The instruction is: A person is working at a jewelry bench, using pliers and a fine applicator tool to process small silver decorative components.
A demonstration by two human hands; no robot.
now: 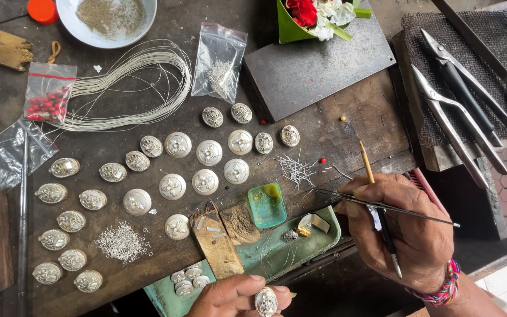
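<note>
My left hand (236,296) sits at the six o'clock edge of the view, fingers pinching a small oval silver piece (266,301) upright between thumb and forefinger, its long axis running twelve to six, just below the near rim of the green tray (318,238). My right hand (403,226), at four o'clock, has its fingers pressed together around thin tweezers (382,206) and a fine brush (369,173) — the tweezers lie nearly level, long axis nine to three, tips pointing toward nine o'clock over the tray; the brush tilts up toward twelve.

The bench (353,126) edge runs slantwise from five toward three o'clock, and both hands hang past it. Between them is open room over the tray. Toward nine and ten o'clock the bench is crowded with rows of silver ornaments (205,182), and a heap of tiny rings (123,242) lies at seven — little free space there. Pliers (459,126) lie on a mesh pad at two o'clock.
</note>
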